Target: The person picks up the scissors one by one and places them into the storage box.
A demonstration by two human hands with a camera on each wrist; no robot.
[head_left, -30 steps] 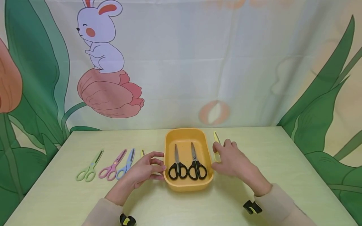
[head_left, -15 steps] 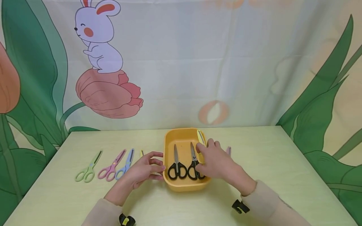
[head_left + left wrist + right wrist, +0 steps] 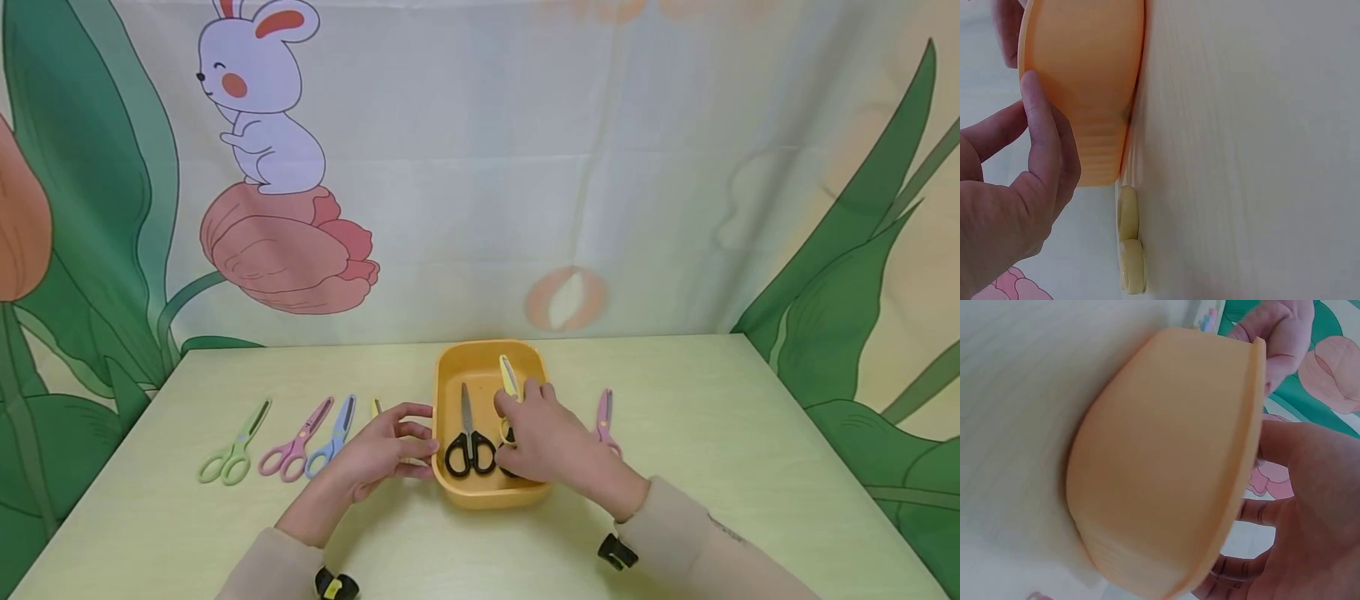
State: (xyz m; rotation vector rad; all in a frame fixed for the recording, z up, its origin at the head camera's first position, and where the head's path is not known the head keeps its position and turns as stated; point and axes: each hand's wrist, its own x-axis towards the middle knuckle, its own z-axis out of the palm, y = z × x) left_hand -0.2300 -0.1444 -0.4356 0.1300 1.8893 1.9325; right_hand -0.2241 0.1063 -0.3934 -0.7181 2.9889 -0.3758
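The orange-yellow plastic tray (image 3: 491,500) stands in the middle of the table. My left hand (image 3: 386,454) holds its left side, thumb and fingers at the rim (image 3: 1025,37). Over the tray's right half, my right hand (image 3: 558,442) pinches a pair of yellow scissors (image 3: 510,377), blades pointing away. Black-handled scissors (image 3: 469,446) lie in the tray's left half. A second black-handled pair is mostly hidden under the right hand. In the right wrist view, the tray's outer wall (image 3: 1160,456) covers the scissors, with the right hand (image 3: 1310,506) reaching over the rim.
Left of the tray lie green scissors (image 3: 236,450), pink scissors (image 3: 298,446) and blue scissors (image 3: 335,437). Another yellow pair (image 3: 377,407) is partly behind my left hand. More pink scissors (image 3: 606,417) lie right of the tray. A printed cloth (image 3: 450,183) hangs behind the table.
My right hand has carried the yellow scissors leftward from the table beside the tray to over the tray's right half. The pink scissors on the right have come into view. My left hand stays put.
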